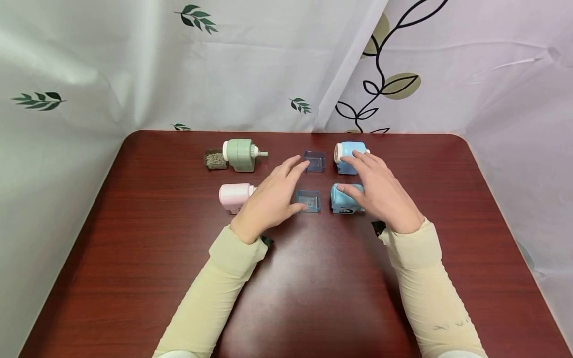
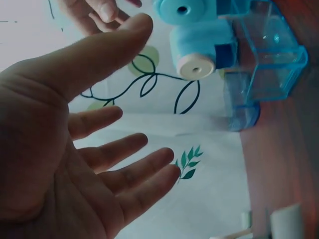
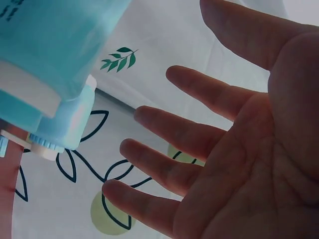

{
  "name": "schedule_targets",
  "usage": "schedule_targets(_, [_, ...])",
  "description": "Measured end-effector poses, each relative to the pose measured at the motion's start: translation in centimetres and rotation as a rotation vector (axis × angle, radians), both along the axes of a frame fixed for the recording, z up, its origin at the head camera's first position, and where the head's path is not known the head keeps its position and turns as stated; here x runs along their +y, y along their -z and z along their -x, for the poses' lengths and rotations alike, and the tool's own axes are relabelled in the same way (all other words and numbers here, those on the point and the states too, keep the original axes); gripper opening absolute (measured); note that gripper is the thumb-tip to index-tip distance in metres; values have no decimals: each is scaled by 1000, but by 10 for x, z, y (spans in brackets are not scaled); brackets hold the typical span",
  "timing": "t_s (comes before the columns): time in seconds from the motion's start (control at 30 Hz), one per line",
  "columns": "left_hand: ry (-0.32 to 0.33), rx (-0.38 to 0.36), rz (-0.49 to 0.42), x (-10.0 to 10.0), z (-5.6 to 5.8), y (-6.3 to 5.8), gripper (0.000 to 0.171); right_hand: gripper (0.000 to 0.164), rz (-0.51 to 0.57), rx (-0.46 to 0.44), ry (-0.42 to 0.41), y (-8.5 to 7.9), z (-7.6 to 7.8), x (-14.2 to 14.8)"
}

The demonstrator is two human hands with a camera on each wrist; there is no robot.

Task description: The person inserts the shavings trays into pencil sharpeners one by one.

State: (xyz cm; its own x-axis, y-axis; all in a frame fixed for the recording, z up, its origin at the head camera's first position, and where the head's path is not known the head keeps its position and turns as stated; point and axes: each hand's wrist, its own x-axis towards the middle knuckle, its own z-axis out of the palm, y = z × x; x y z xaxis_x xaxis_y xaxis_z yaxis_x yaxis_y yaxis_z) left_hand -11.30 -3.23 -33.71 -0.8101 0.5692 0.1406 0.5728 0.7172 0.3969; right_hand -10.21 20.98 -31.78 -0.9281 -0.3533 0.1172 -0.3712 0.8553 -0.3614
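Observation:
In the head view my left hand (image 1: 271, 200) hovers with spread fingers beside a pink pencil sharpener (image 1: 234, 195), partly covering it. A clear blue shavings drawer (image 1: 309, 201) lies just past its thumb. My right hand (image 1: 380, 186) is held above a teal pencil sharpener (image 1: 342, 200) and a light blue pencil sharpener (image 1: 350, 168), hiding part of each. Both wrist views show extended fingers and bare palms, holding nothing. The left wrist view shows the teal sharpener's round front with its hole (image 2: 183, 9).
Behind the pink sharpener stands a green crank pencil sharpener (image 1: 241, 155), next to a drawer filled with shavings (image 1: 216, 160). A second clear drawer (image 1: 315, 161) sits toward the back middle. The dark red table (image 1: 309, 298) meets a leaf-patterned curtain (image 1: 250, 74) at its back edge.

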Motion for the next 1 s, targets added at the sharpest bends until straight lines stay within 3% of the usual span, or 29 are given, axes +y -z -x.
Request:
schedule_targets(0.4, [-67,-103,57,12,1,20,89,62,-5,-36,-32,5,-5,7])
schedule_targets(0.73, [-74,-108,124,19,2,33,88,62,-4,-47,-50,9,-8,11])
schedule_targets(1.0, [-60,-71,156,21,4,38,78,61,-9,-35,-69,10,-9,12])
